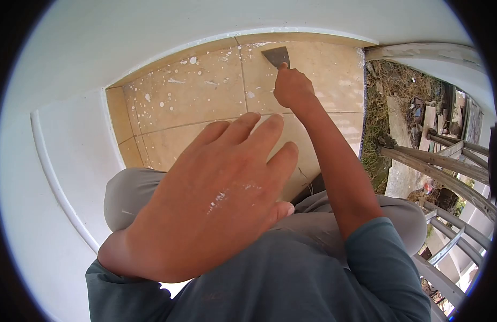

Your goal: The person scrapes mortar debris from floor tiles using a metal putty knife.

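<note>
My right hand [294, 87] is wrapped round a putty knife [278, 56], its dark wide blade against the tiled floor [192, 99] near the far skirting. The knife's handle is mostly hidden in my fingers. My left hand [221, 182] is raised close to the camera, back of the hand up, fingers apart, holding nothing. White paint marks show on its back. White specks and spots of paint lie on the beige tiles, most of them on the left part.
White walls [71, 139] stand at the left and far side, with a tile skirting [307, 37] along the far one. Right of the floor's edge are dry grass, boards and a wooden ladder [436, 163]. My bent knees are below the tiles.
</note>
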`<state>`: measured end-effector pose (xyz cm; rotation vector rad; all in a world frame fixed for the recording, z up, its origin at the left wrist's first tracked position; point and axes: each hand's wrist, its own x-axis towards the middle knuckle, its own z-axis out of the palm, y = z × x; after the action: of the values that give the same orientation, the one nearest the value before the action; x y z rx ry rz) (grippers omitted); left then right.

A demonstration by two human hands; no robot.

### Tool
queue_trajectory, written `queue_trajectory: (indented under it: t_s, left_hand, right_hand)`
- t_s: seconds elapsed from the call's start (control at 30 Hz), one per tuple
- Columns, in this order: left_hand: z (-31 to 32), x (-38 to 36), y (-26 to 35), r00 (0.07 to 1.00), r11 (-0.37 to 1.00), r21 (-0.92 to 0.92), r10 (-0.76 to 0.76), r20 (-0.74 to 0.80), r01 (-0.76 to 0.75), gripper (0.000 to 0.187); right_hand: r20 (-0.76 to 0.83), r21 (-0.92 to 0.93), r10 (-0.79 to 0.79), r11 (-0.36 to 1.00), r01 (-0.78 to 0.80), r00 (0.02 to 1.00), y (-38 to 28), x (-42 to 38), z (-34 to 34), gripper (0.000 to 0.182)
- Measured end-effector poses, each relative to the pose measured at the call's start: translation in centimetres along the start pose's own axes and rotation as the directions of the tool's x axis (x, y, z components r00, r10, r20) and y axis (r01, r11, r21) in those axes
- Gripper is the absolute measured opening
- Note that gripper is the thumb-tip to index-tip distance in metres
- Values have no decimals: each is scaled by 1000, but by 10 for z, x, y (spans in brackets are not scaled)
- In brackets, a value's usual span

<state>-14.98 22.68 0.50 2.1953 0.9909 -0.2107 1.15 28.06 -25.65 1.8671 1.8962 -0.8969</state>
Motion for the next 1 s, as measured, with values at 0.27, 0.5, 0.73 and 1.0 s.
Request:
queue_trajectory:
  t_s: [0.27, 0.5, 0.73, 1.0]
  left_hand:
    - [3, 1, -6, 997, 1000, -22, 0, -72, -2, 57]
    - [1, -3, -12, 998, 998, 0, -65, -7, 65, 58]
    - [-2, -7, -9, 997, 998, -6, -69, -45, 69, 59]
    - [-3, -10, -8, 996, 998, 21, -56, -64, 57, 60]
  right_hand:
    - [-22, 56, -29, 998, 30, 999, -44, 7, 17, 32]
    - [-5, 54, -72, 996, 72, 997, -50, 3, 13, 28]
    - [-2, 66, -93, 993, 93, 996, -60, 10, 15, 35]
    - [60, 40, -139, 990, 137, 988, -61, 10, 9, 46]
